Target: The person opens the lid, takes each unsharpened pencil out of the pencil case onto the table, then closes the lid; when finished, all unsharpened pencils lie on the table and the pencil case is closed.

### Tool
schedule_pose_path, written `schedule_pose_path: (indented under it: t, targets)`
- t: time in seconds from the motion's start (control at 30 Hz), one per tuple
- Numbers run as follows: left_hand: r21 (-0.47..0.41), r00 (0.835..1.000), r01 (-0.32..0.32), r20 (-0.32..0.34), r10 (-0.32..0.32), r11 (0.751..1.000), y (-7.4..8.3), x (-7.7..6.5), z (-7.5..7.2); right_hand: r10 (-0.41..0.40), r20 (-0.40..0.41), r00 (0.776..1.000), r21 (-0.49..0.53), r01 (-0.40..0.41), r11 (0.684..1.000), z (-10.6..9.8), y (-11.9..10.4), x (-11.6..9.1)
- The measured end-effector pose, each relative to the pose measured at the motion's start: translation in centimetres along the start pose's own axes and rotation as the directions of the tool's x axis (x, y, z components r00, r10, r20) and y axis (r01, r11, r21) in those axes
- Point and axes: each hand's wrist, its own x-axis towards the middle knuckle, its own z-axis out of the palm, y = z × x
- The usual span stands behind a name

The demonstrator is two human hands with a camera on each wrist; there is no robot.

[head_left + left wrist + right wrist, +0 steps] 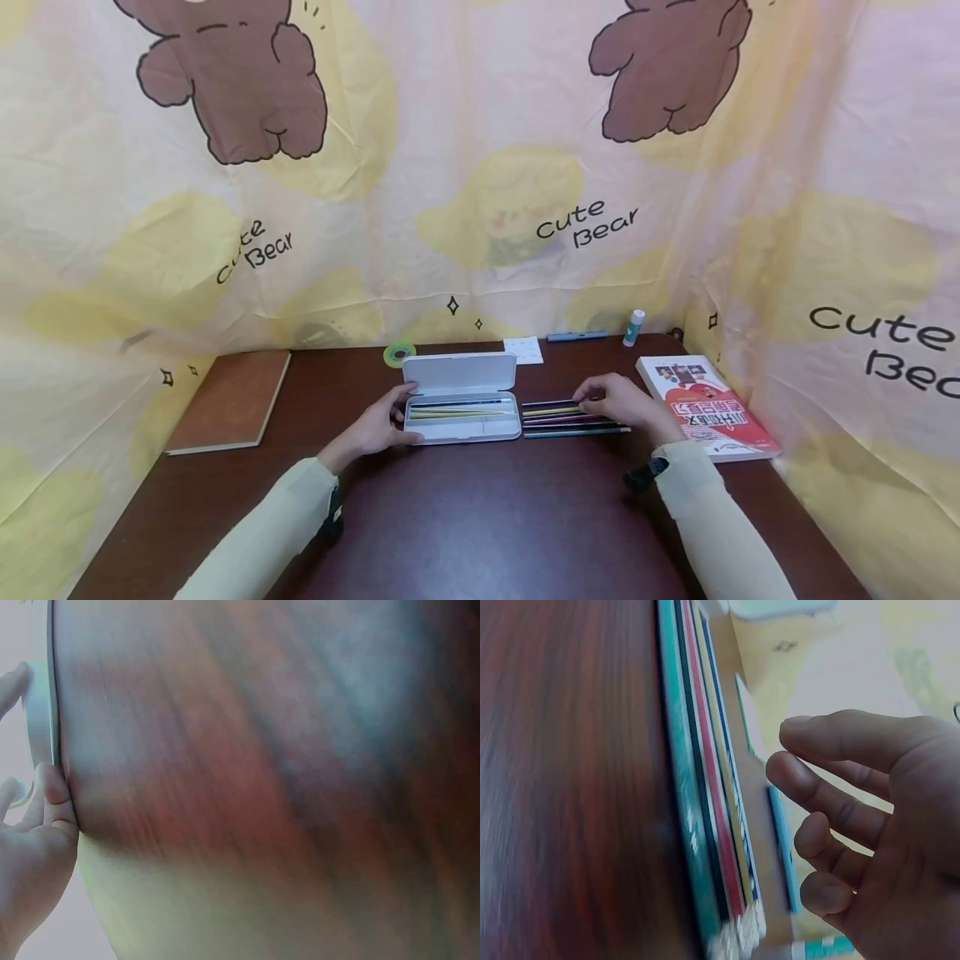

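An open white pencil case (465, 429) lies on the table, its lid raised at the back. Inside it are a few yellow and dark pencils (453, 412). At the case's left end my left hand (381, 423) grips it, thumb at the front corner and fingers by the hinge; the left wrist view shows the thumb against the case's side. Just right of the case, several colored pencils (705, 761) lie side by side, teal, dark, pink, yellow and blue. Over their right part is my right hand (618, 402), fingers loosely bent with nothing between them in the right wrist view.
A brown notebook (228, 400) lies at the left, a red and white book (708, 408) at the right. Along the back are a green tape roll (387, 356), a white paper (530, 350), a blue pen (577, 337) and a glue stick (633, 328). A printed curtain (420, 208) hangs behind.
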Motion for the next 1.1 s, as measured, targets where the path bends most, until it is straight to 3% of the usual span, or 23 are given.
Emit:
schedule_pose_path:
  t: [0.37,0.7,1.1]
  targets:
    - [-0.010,1.000,0.007,-0.002,-0.007,1.000,0.0,-0.3,0.0,-0.104,0.036,0.994,0.020,0.104,0.994,3.2,-4.6,3.0]
    - [-0.033,1.000,0.025,0.002,-0.025,0.999,0.0,-0.5,0.0,-0.217,0.092,0.972,-0.035,0.221,0.975,6.5,-7.9,5.3]
    - [-0.026,1.000,0.011,0.000,-0.011,1.000,0.4,-0.3,0.0,-0.207,0.116,0.972,-0.082,0.217,0.973,8.4,-9.1,6.5]
